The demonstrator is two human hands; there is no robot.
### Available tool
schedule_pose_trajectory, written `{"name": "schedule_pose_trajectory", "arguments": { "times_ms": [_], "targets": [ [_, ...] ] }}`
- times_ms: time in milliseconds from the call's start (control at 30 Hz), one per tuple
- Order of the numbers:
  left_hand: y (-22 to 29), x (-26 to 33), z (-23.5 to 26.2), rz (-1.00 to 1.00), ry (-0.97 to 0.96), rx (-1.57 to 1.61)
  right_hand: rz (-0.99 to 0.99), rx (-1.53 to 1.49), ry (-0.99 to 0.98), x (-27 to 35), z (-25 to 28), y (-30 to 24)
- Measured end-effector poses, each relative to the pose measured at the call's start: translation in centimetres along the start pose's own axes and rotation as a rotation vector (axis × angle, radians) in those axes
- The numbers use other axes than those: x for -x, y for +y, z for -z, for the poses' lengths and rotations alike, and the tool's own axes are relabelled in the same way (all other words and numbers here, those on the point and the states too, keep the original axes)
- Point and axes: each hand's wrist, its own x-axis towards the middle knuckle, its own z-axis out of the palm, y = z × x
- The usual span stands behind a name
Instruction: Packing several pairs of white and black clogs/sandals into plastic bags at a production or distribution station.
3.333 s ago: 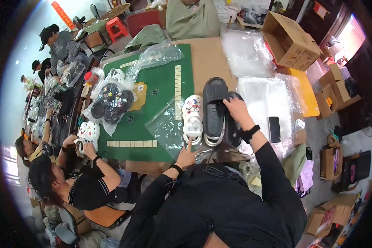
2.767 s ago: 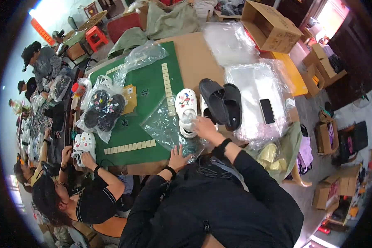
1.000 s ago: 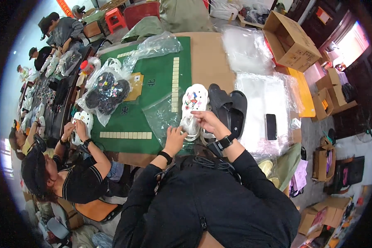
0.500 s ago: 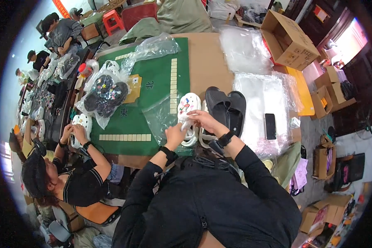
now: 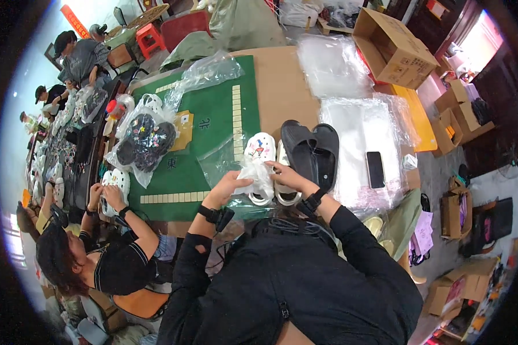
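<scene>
Between my hands is a crumpled, translucent white plastic bag, lying over the heel half of a white clog with colourful charms on its toe. My left hand pinches the bag's left side. My right hand has its fingertips closed on the bag's upper right edge. A second white clog stands close beside the first, partly hidden by my right hand. Just right of it rests a pair of black slide sandals. A clear plastic bag lies flat to the left of the charmed clog.
A green mahjong mat with rows of tiles covers the table's left side. On it sit bagged dark clogs. A phone lies on stacked clear bags at right. A co-worker handles white clogs at left.
The translucent bag now spreads wider over the clog's heel part. My left hand has moved left and my right hand slightly right and down. The view has shifted a little.
</scene>
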Motion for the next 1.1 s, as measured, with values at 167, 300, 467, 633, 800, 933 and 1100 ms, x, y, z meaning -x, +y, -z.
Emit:
{"name": "schedule_pose_trajectory", "arguments": {
  "times_ms": [167, 300, 467, 633, 800, 933, 1100],
  "targets": [
    [2.2, 1.4, -1.0, -0.019, -0.11, -0.028, 0.043, -0.057, 0.023, 0.8, 1.7, -1.0],
    [3.1, 2.6, -1.1, -0.045, -0.211, -0.008, 0.205, -0.07, -0.082, 3.2, 2.7, -4.6],
    [4.8, 3.2, -2.5, 0.018, -0.23, -0.006, 0.243, 0.257, -0.223, 5.0, 2.0, -5.4],
    [4.8, 2.8, -1.6, -0.079, -0.217, 0.163, 0.426, 0.175, 0.054, 4.8, 1.1, -5.7],
    [5.6, 2.7, -1.4, -0.196, -0.406, 0.441, 0.379, -0.129, 0.243, 4.8, 2.1, -5.8],
    [5.3, 2.0, -0.9, -0.248, -0.175, 0.414, 0.23, -0.738, 0.44, 4.1, 2.7, -6.7],
    [4.4, 1.8, 0.8, -0.356, 0.395, 0.471, 0.242, -0.848, 0.391, 3.6, 2.8, -7.5]
  ]
}}
